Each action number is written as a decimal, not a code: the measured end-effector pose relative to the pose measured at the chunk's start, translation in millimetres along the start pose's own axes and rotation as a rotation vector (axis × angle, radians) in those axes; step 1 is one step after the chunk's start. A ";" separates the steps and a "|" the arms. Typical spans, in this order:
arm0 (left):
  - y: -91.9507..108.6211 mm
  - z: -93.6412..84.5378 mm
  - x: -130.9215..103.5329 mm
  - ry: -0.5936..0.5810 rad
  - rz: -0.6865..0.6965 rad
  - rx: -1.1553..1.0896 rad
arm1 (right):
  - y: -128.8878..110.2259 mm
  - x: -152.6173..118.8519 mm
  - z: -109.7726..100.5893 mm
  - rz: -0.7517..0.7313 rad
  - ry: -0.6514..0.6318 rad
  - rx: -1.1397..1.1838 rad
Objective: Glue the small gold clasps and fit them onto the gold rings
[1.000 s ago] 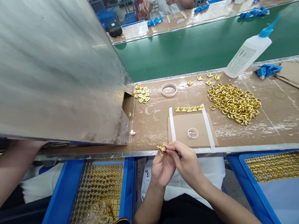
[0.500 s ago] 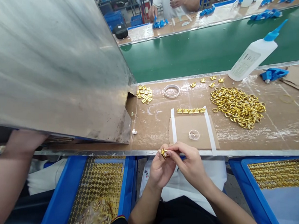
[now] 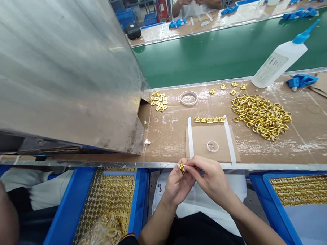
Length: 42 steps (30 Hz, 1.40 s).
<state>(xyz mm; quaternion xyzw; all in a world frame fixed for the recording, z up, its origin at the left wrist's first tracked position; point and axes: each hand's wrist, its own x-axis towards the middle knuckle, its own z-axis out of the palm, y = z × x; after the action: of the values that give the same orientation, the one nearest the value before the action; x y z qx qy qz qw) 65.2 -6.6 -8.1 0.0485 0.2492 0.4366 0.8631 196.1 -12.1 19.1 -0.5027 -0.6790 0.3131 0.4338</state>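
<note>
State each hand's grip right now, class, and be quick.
Left hand: closed, holding a gold ring.
Right hand: closed at the ring; whether it grips anything cannot be told.

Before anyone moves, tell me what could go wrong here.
1. The gold ring, held at the fingertips of the left hand with the right hand close against it, might slip and drop near the bench edge.
2. The small clear dish stands just beyond; a knuckle could bump it.
3. Reaching across could nudge the row of gold pieces.
</note>
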 end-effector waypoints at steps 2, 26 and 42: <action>-0.5 -1.4 -0.2 0.005 0.013 -0.017 | -0.1 1.1 0.7 -0.005 0.001 0.006; -7.8 -4.4 3.3 -0.094 0.179 0.115 | -5.7 -14.0 3.4 0.216 -0.030 0.143; 38.6 -19.5 -6.2 -0.454 1.035 1.273 | -12.2 -27.6 -1.8 0.272 -0.098 0.657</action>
<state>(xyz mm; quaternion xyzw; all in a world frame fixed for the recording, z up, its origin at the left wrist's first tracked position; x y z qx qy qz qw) 24.7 9.7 -11.0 0.7189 0.2144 0.5325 0.3919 195.9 -42.1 22.8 -0.4066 -0.4891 0.5933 0.4935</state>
